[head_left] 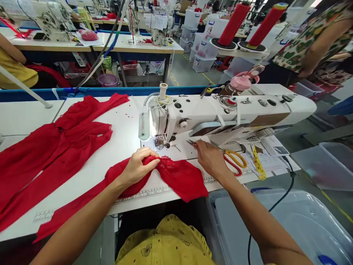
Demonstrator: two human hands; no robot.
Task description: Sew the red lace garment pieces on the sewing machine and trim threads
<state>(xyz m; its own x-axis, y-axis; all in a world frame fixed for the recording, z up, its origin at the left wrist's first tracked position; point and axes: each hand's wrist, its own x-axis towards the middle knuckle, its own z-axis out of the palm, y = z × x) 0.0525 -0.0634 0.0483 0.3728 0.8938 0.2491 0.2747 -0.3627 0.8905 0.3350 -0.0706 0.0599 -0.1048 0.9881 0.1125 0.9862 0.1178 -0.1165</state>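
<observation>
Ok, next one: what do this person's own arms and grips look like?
Both the left grip and right grip are ungloved, with no watch or bracelet visible. The forearms are bare, without markings or cables. Below shows a yellow shirt with dark printed motifs.

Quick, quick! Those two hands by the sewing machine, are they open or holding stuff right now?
Left hand: closed, holding red cloth.
Right hand: fingers curled by a metal blade; can't tell whether it's gripped.
</observation>
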